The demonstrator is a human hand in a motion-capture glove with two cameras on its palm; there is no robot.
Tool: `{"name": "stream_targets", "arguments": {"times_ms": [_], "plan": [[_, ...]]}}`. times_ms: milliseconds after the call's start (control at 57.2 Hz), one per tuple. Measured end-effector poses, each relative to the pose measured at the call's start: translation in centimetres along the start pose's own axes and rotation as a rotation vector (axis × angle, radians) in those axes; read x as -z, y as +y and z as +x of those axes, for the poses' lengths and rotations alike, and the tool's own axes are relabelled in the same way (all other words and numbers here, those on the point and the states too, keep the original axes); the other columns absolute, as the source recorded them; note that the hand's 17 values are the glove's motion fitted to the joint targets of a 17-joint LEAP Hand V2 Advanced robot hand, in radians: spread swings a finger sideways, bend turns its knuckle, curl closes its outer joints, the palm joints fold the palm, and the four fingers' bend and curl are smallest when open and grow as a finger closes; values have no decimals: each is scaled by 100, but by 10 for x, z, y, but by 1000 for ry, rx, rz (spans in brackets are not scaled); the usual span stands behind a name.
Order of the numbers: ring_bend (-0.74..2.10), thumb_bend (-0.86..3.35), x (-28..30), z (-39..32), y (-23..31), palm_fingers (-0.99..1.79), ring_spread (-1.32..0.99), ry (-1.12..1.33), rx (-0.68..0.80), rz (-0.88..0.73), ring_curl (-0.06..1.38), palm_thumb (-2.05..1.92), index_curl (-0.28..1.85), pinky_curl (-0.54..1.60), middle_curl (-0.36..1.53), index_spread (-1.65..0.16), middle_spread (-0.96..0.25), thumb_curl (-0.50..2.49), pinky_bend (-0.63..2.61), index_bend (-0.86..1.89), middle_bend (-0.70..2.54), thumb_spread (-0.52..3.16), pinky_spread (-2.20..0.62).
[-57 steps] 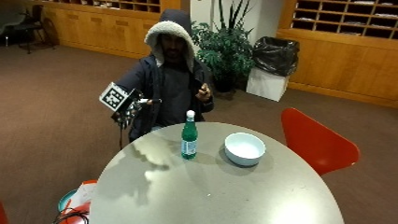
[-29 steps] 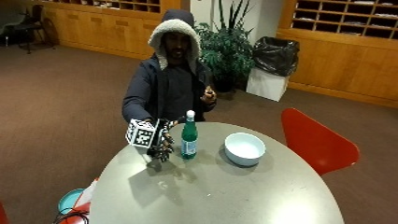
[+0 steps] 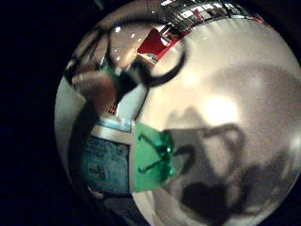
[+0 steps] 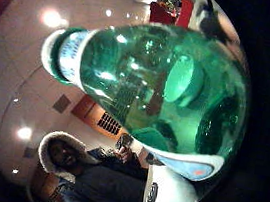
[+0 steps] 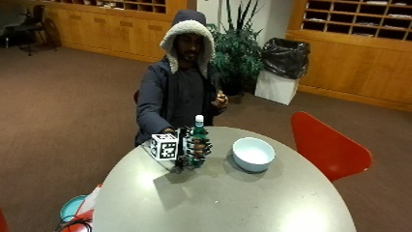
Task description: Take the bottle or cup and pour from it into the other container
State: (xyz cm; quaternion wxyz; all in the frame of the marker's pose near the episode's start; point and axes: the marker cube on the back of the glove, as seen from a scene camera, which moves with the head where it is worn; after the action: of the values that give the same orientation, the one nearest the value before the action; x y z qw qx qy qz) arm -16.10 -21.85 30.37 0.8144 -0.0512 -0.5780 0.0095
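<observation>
Fingers (image 5: 201,147) of our right hand (image 5: 190,152) wrap the green bottle (image 5: 198,140), standing on the counter (image 5: 225,198) beside the bowl (image 5: 253,153). Tilting early, we risk spilling short of it.

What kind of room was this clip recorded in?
Probably a common room or lobby in an office or campus building: brown carpet, wooden pigeonhole shelves along the wall, a potted plant beside a lined bin, and a round table with a red chair.
</observation>
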Motion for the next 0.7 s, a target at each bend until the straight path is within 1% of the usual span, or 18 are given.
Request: {"name": "stream_targets", "arguments": {"times_ms": [17, 35, 70, 192, 315, 402, 489, 542, 647, 664, 699], "plan": [[53, 4, -1, 1, 4, 96, 5, -8, -21, -24, 31, 81, 24, 31, 36, -30, -8, 43, 39, 18, 35, 73, 32], [53, 5, -3, 1, 7, 98, 3, -15, -27, -35, 31, 84, 24, 31, 36, -31, -9, 44, 37, 17, 35, 72, 32], [56, 4, -4, 2, 9, 111, -4, -21, -22, -36, 33, 87, 26, 30, 38, -31, -14, 45, 34, 18, 37, 71, 29], [58, 0, -7, 1, 11, 117, -12, -16, -13, -7, 37, 93, 31, 33, 40, -30, -19, 48, 33, 15, 37, 66, 20], [59, -3, -3, -10, 9, 118, -15, 33, -3, 2, 39, 96, 32, 35, 41, -29, -21, 51, 34, 14, 36, 61, 14], [59, -3, 6, -33, 4, 119, -16, 105, 18, 19, 39, 96, 32, 35, 42, -29, -20, 53, 35, 13, 36, 59, 11], [60, -4, 18, -63, -11, 118, -16, 222, 46, -1, 40, 96, 32, 36, 42, -29, -20, 54, 36, 13, 36, 57, 9], [61, -3, 14, -81, -14, 118, -16, 333, 62, 32, 40, 97, 32, 36, 43, -29, -20, 55, 36, 13, 36, 56, 9], [61, -4, 8, -112, -30, 118, -16, 565, 74, -10, 41, 97, 32, 36, 43, -29, -20, 56, 36, 13, 37, 55, 7], [61, -4, 6, -116, -35, 118, -16, 605, 72, -2, 41, 97, 32, 36, 44, -29, -20, 56, 36, 13, 37, 55, 7], [61, -4, -2, -123, -47, 118, -16, 690, 43, 76, 41, 97, 32, 36, 44, -29, -20, 57, 36, 13, 37, 55, 6]]}}
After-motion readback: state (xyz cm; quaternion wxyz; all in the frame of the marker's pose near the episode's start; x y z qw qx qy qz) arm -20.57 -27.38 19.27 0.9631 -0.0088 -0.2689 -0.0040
